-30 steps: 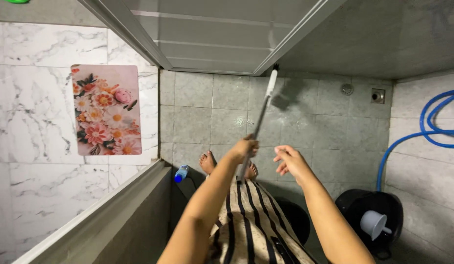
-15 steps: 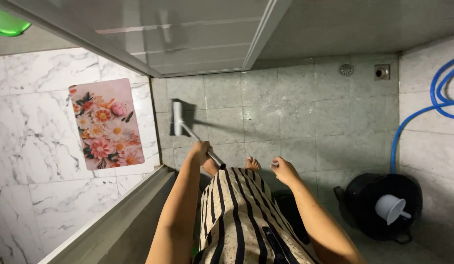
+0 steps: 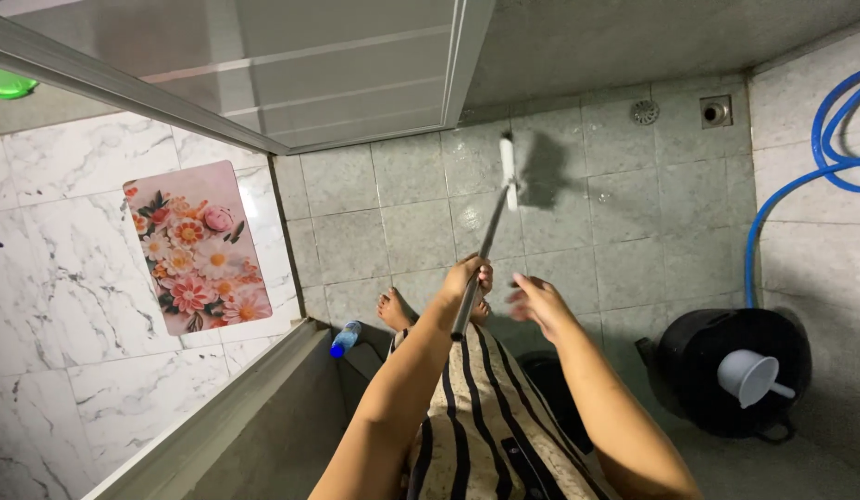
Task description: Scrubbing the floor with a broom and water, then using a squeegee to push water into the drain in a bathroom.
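Here, at frame centre, the left hand has its fingers wrapped around the metal handle of a floor scrubber, whose white head rests on the grey tiled floor above, while the right hand, blurred, hovers beside the handle with fingers loosely spread.

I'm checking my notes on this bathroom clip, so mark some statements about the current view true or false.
1. The left hand grips the floor brush by its metal handle. True.
2. The right hand also grips the handle. False: it hangs open beside it.
3. A white scoop sits in the black bucket. True.
4. The hose on the wall is red. False: it is blue.
5. A floral mat lies on the marble floor. True.
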